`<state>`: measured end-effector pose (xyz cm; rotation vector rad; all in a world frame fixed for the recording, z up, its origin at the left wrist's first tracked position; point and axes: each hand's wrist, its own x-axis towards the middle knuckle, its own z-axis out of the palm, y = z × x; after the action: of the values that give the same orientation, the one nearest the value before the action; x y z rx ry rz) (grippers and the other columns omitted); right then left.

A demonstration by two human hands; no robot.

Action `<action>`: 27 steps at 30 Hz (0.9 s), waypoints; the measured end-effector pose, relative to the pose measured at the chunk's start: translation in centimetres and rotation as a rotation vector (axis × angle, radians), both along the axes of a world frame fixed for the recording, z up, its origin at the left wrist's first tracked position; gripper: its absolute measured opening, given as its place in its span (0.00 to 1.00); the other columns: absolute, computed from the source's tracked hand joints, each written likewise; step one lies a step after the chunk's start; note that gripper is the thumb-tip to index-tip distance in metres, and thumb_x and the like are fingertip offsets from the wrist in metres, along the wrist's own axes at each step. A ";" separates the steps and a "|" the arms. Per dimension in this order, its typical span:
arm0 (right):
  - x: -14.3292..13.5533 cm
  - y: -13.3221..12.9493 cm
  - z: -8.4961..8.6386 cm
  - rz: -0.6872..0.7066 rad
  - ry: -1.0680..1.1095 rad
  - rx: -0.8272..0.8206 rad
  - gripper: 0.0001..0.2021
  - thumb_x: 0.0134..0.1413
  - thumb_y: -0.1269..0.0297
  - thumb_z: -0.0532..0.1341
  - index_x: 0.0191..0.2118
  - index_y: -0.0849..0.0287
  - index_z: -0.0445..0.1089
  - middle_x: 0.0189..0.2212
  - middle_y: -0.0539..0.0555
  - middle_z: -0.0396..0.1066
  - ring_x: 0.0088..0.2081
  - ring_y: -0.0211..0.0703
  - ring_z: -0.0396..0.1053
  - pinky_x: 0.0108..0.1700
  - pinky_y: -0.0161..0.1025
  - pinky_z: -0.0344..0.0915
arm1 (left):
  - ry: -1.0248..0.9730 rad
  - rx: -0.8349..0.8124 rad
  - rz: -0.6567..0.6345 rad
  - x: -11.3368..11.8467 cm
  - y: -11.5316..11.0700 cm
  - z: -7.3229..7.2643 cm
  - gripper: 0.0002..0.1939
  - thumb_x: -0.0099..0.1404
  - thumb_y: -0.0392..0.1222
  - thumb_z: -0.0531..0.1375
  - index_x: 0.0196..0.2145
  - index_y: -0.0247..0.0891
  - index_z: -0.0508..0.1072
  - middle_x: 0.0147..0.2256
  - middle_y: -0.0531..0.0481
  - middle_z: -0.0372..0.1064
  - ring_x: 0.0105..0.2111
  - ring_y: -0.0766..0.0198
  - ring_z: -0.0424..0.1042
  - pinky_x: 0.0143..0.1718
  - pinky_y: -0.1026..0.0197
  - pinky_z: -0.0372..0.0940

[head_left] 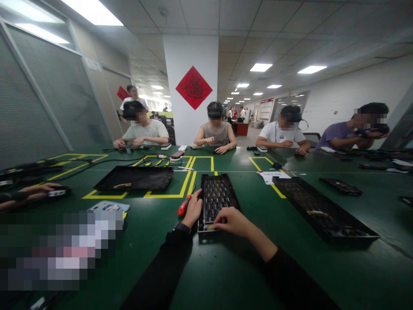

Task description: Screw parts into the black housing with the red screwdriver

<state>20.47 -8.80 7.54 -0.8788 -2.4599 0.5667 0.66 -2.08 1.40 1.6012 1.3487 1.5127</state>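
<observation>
In the head view a long black rectangular case point(218, 193) lies in front of me on the green table, with rows of small shiny pieces across its inside. My left hand point(192, 209) grips its left side, fingers along the edge. Over the near end, my right hand point(232, 221) has its fingertips pinched together beside a small yellowish piece point(211, 227). Whatever those fingertips may hold is too small and hidden to make out. Just left of my left hand lies a red screwdriver point(184, 205), its shaft pointing away from me.
Two large black trays flank the case, one at left point(134, 178) and one at right point(325, 211). A smaller black part point(340, 186) lies far right. A co-worker's hand point(43, 188) reaches in at left. Several people sit across the table. Cables point(93, 162) run along the back left.
</observation>
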 end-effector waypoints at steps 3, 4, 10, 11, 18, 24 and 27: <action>0.0 0.1 -0.2 0.001 0.024 -0.010 0.09 0.48 0.58 0.62 0.32 0.58 0.75 0.28 0.51 0.73 0.29 0.36 0.66 0.32 0.31 0.59 | 0.001 -0.002 -0.001 0.0 0.1 -0.1 0.28 0.53 0.28 0.49 0.52 0.36 0.63 0.54 0.45 0.59 0.55 0.60 0.58 0.58 0.55 0.49; 0.0 0.1 -0.2 0.003 0.027 -0.015 0.09 0.47 0.58 0.62 0.31 0.58 0.75 0.27 0.50 0.73 0.28 0.35 0.65 0.31 0.31 0.59 | 0.002 -0.002 -0.002 -0.1 0.2 -0.2 0.28 0.53 0.28 0.49 0.52 0.36 0.63 0.54 0.45 0.59 0.55 0.60 0.58 0.58 0.55 0.49; 0.1 0.1 -0.3 -0.003 0.033 -0.037 0.09 0.49 0.58 0.61 0.32 0.59 0.74 0.26 0.50 0.72 0.27 0.35 0.66 0.30 0.31 0.58 | 0.004 -0.005 -0.004 -0.1 0.5 -0.6 0.28 0.53 0.28 0.48 0.53 0.36 0.62 0.54 0.44 0.59 0.55 0.60 0.58 0.58 0.55 0.50; 0.1 0.0 -0.3 -0.004 0.034 -0.045 0.10 0.49 0.58 0.61 0.32 0.59 0.73 0.26 0.50 0.72 0.27 0.35 0.66 0.30 0.31 0.59 | 0.002 -0.008 -0.004 -0.1 0.5 -0.6 0.28 0.53 0.28 0.48 0.53 0.36 0.62 0.54 0.45 0.59 0.55 0.60 0.58 0.58 0.55 0.50; 0.1 0.1 -0.5 -0.012 0.044 -0.033 0.10 0.48 0.59 0.62 0.35 0.58 0.73 0.27 0.50 0.71 0.27 0.35 0.65 0.30 0.31 0.59 | 0.013 -0.013 -0.006 -0.1 0.3 -0.4 0.28 0.53 0.28 0.48 0.53 0.35 0.61 0.55 0.44 0.59 0.55 0.60 0.57 0.58 0.55 0.49; 0.0 0.3 -0.6 -0.014 0.041 -0.034 0.10 0.46 0.60 0.63 0.35 0.58 0.73 0.27 0.50 0.72 0.27 0.35 0.65 0.30 0.31 0.59 | 0.003 -0.022 -0.002 0.0 0.3 -0.4 0.28 0.53 0.28 0.48 0.53 0.34 0.61 0.54 0.44 0.59 0.55 0.60 0.57 0.58 0.55 0.48; 0.0 0.2 -0.6 -0.006 0.049 -0.059 0.09 0.48 0.60 0.62 0.35 0.58 0.72 0.27 0.50 0.72 0.26 0.34 0.65 0.30 0.31 0.58 | 0.007 -0.016 -0.002 0.0 0.3 -0.4 0.28 0.53 0.28 0.48 0.53 0.34 0.62 0.54 0.44 0.59 0.55 0.60 0.57 0.58 0.55 0.48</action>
<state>20.49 -8.55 6.93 -0.8850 -2.4064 0.6546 0.65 -1.74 1.01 1.5994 1.3587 1.4931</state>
